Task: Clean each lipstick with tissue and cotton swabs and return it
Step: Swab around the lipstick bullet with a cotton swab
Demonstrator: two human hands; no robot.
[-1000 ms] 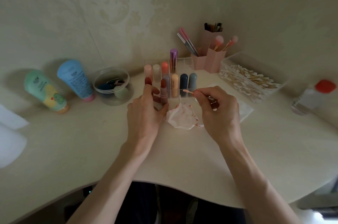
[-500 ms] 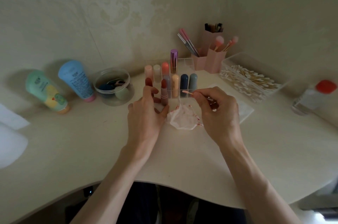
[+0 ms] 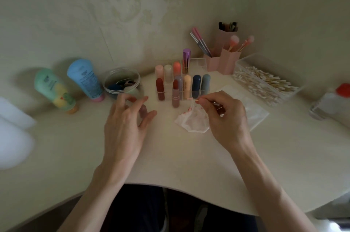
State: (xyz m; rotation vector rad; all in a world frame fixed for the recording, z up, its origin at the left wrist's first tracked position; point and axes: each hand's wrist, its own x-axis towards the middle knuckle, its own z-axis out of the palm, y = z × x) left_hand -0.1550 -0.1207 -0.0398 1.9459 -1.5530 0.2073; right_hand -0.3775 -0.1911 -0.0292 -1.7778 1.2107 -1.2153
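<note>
Above the bench (image 3: 170, 156) the left hand (image 3: 126, 122) hovers, its fingers (image 3: 141, 101) spread and loosely bent, holding nothing. The right hand (image 3: 227, 118) pinches a cotton swab (image 3: 191, 98) between thumb and forefinger, just over a red-stained tissue (image 3: 191, 121) lying on the bench. Behind the tissue an open lipstick (image 3: 175, 94) stands upright before the clear rack (image 3: 198, 92) of lipsticks. Farther right sits a box of swabs (image 3: 265, 82).
</note>
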